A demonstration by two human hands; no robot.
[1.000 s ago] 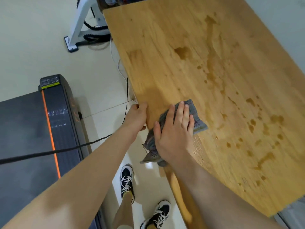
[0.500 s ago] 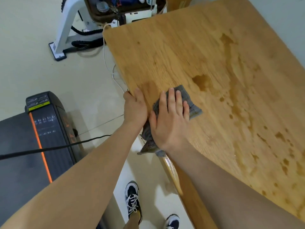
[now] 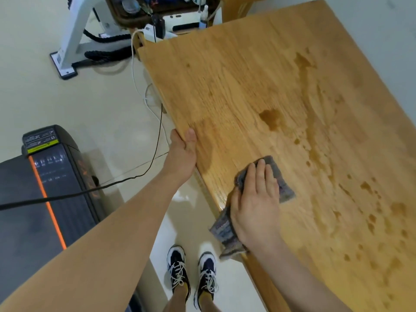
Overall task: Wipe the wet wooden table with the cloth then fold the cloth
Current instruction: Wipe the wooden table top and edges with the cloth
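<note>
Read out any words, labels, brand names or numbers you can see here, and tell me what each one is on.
Nothing here can be read.
Sticker with a yellow-green strip, on the treadmill front: print too blurred to read.
Display panel on the treadmill: pale marks, too faint to read.
Orange marks on the treadmill's side: blurred, unreadable.
Cloth: blurred pattern, no text made out.

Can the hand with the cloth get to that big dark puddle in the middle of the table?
Probably yes. The right hand presses the cloth flat on the table near its edge, and the puddle lies ahead of it with only wood between, nothing standing in the way.
</note>
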